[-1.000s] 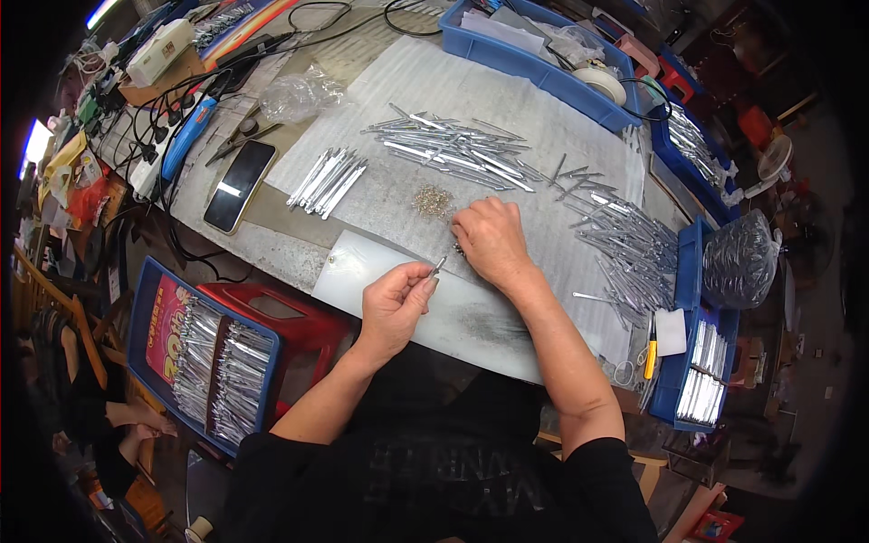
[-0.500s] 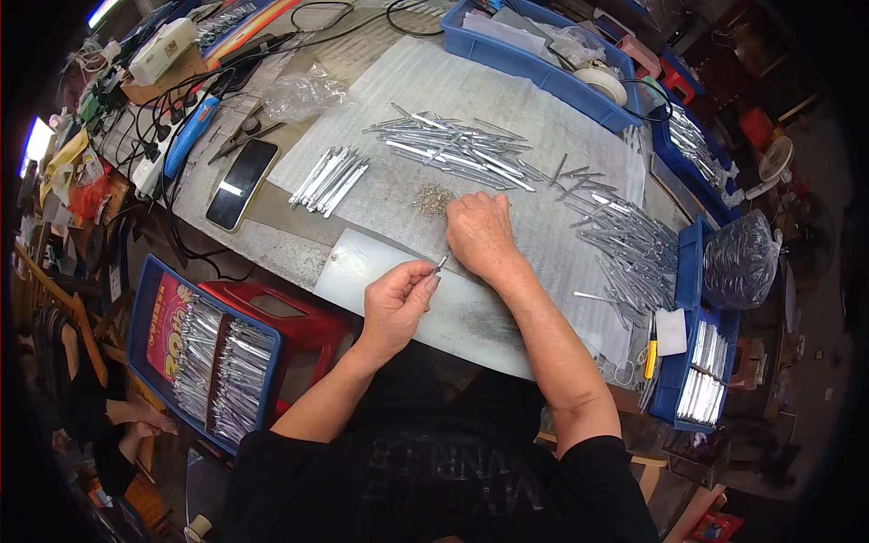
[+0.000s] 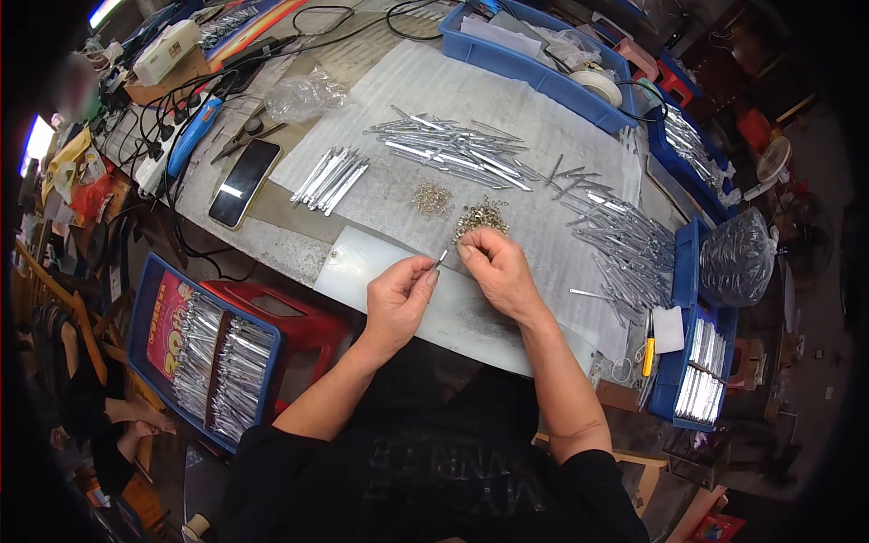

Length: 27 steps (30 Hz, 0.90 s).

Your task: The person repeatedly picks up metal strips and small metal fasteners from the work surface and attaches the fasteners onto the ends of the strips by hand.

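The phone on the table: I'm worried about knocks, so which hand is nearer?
Left. The left hand is right of the phone and closer to the body; the right hand is farther right.

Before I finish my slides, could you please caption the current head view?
Left hand holding a metal piece, right hand beside a pile of small parts, with metal strips beyond.

Big yellow lettering (image 3: pixel 169 362) and smaller characters (image 3: pixel 153 330) are showing on a pink-red sheet (image 3: pixel 167 303) inside a blue tray (image 3: pixel 272 366) — dark glossy capitals (image 3: pixel 448 465) are crossing the black shirt (image 3: pixel 434 511), and a tiny mark (image 3: pixel 185 42), too small to read, is sitting on a white box (image 3: pixel 161 58).
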Available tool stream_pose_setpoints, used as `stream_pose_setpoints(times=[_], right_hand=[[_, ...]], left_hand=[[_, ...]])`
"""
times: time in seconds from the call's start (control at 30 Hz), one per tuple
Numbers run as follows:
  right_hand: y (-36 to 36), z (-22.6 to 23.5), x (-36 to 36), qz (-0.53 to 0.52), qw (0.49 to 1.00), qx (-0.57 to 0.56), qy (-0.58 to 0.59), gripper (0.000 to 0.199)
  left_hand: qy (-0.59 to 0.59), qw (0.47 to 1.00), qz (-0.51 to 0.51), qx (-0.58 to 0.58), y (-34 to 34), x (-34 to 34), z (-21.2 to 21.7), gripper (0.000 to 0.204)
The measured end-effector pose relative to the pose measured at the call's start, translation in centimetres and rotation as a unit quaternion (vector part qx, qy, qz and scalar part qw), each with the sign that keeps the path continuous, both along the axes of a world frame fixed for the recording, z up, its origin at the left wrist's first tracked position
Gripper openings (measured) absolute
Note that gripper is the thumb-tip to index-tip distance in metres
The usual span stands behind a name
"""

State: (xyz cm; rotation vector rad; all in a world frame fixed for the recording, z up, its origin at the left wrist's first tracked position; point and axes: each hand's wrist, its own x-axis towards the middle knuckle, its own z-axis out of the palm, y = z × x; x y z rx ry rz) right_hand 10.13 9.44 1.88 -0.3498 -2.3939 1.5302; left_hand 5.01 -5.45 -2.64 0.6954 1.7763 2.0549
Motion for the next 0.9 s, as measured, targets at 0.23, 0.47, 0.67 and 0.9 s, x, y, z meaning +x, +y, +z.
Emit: stream_pose_setpoints(times=[0.23,0.47,0.67,0.9], right_hand=[[-1.4,-0.3,2.2,-0.023,0.996,-0.083,-0.004,0.017],[-1.9,-1.3,3.3,-0.052,0.992,-0.112,0.002,0.015],[-1.9,-1.6,3.9,-0.059,0.99,-0.126,0.018,0.014],[-1.9,-1.9,4.4,-0.068,0.986,-0.148,0.023,0.014]], left_hand=[[0.138,0.988,0.04,-0.059,0.4,0.4,0.6,0.012],[0.192,0.977,0.043,-0.085,0.5,1.0,1.4,0.01],[0.146,0.987,0.009,-0.072,0.5,1.8,0.9,0.012],[-0.062,0.996,-0.06,-0.024,0.7,2.4,1.4,0.016]])
